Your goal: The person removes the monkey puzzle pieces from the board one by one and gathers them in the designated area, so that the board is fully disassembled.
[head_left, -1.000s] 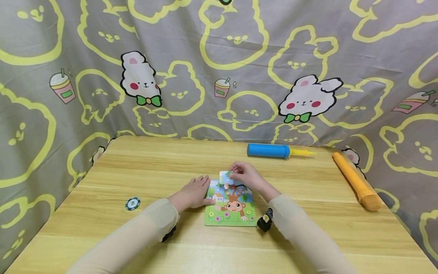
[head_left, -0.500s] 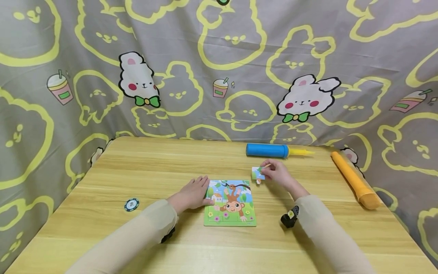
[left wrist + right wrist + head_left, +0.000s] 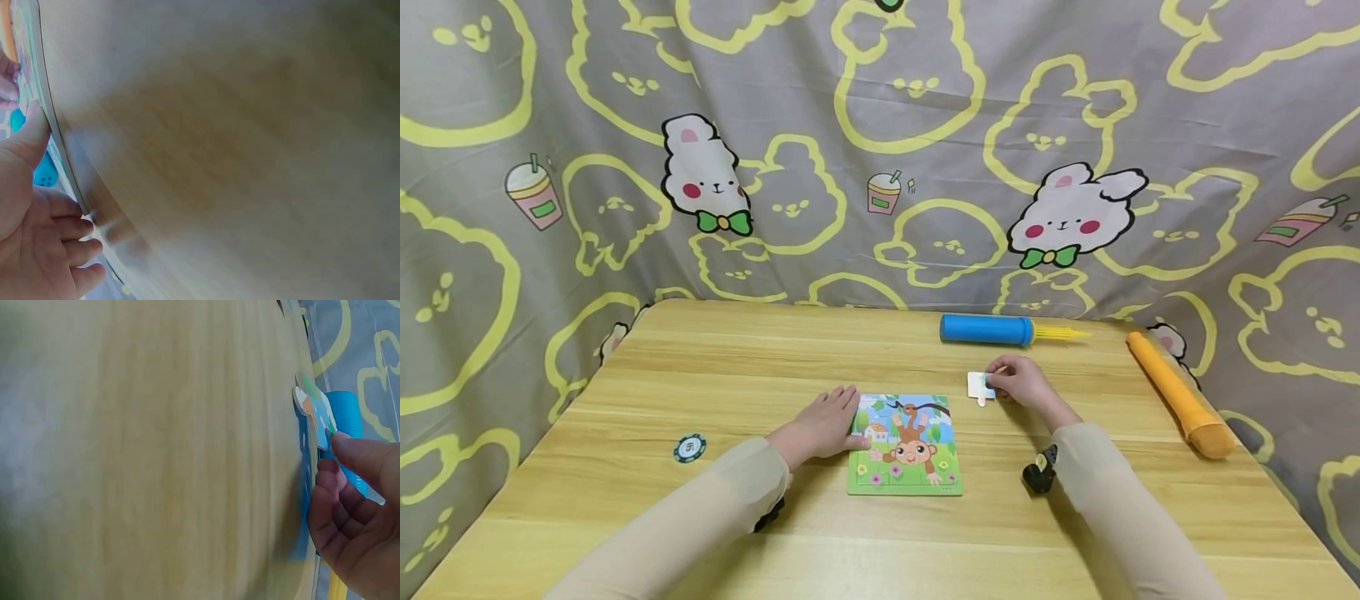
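Grey cloth, printed with yellow outlines and white rabbits, is hung as a curtain (image 3: 805, 179) behind the far edge and the sides of the wooden table (image 3: 917, 550). Near the right edge, a long orange object (image 3: 1180, 396) is placed slantwise; what it is cannot be told. At the far side a blue pump (image 3: 987, 329) with a yellow nozzle is laid, just beyond the right hand (image 3: 1021, 383). The puzzle board (image 3: 913, 458), with a monkey picture, is lying flat in the middle of the table. Its left edge is touched by the left hand (image 3: 822, 422), whose fingers are extended and relaxed, with the thumb laid over the rim. By the right hand a puzzle piece (image 3: 979, 386) is pinched between thumb and finger, to the right of the board's far corner and apart from it. On the left, well apart from the board, a round chip (image 3: 690, 447) is lying. Bare wood is seen between the chip and the left hand, and along the near side of the board. Both forearms are cut off by the near border. The piece's print is washed pale in the head view, but its colours are shown in the right wrist view. Whether the table is touched by the piece cannot be told.
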Demonstrator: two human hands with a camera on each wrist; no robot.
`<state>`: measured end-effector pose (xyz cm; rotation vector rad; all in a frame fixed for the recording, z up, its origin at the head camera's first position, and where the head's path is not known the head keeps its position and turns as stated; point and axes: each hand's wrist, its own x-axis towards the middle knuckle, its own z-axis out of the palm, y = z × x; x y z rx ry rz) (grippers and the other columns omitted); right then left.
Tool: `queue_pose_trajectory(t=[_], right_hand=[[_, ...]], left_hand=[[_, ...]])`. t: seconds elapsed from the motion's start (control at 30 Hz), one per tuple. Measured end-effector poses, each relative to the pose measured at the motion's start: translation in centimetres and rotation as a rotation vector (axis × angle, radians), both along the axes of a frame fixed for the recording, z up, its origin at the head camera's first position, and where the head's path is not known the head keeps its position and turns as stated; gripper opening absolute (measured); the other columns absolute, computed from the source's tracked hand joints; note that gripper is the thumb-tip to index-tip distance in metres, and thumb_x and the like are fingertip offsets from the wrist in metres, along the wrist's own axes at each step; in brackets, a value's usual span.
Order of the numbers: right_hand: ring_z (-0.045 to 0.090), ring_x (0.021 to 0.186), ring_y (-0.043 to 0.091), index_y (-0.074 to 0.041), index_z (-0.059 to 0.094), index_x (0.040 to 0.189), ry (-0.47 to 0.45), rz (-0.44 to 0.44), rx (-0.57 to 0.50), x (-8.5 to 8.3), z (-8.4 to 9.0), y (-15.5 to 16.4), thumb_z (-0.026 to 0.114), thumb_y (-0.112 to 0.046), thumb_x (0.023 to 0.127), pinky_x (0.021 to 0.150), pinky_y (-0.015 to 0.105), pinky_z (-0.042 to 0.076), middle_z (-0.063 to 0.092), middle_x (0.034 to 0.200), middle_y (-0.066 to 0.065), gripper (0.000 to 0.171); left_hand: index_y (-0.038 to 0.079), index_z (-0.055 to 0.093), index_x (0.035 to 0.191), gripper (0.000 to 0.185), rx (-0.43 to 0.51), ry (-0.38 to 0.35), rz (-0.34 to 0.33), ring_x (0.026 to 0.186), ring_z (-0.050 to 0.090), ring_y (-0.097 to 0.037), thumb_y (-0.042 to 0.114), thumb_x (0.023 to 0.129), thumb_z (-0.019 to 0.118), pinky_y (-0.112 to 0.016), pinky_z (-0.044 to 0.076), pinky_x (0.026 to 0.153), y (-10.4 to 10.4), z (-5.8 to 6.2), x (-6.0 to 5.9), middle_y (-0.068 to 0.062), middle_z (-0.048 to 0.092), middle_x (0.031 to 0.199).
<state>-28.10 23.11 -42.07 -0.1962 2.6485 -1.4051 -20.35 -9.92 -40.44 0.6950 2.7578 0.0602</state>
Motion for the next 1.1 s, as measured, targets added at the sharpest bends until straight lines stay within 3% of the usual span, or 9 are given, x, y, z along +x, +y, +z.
queue_pose_trajectory(t=[0.47,0.83,1.1], right_hand=[[0.049,0.054,0.014,0.002,0.065,0.090,0.064,0.033,0.201,-0.6,-0.3,0.1,0.061,-0.005,0.087,0.050,0.027,0.043,0.056,0.065,0.003,0.009],[0.052,0.058,0.018,0.003,0.064,0.095,0.058,0.023,0.192,-0.5,0.2,0.2,0.059,-0.006,0.089,0.052,0.028,0.045,0.058,0.070,0.009,0.012],[0.050,0.067,0.019,0.002,0.064,0.102,0.149,0.076,0.172,0.2,1.1,-2.0,0.061,-0.011,0.089,0.054,0.028,0.043,0.059,0.078,0.008,0.018]], left_hand=[[-0.003,0.022,0.144,0.082,-0.010,-0.010,0.014,0.136,0.014,-0.031,0.053,0.089,0.046,-0.043,0.014,0.109,0.1,0.2,0.0,-0.017,0.017,0.150],[-0.003,0.023,0.144,0.082,-0.002,-0.010,0.016,0.136,0.014,-0.031,0.053,0.089,0.047,-0.043,0.014,0.109,0.1,0.1,-0.1,-0.017,0.018,0.149],[-0.003,0.022,0.144,0.082,-0.019,-0.009,0.014,0.136,0.014,-0.030,0.054,0.089,0.047,-0.043,0.014,0.109,0.2,0.2,-0.1,-0.017,0.018,0.150]])
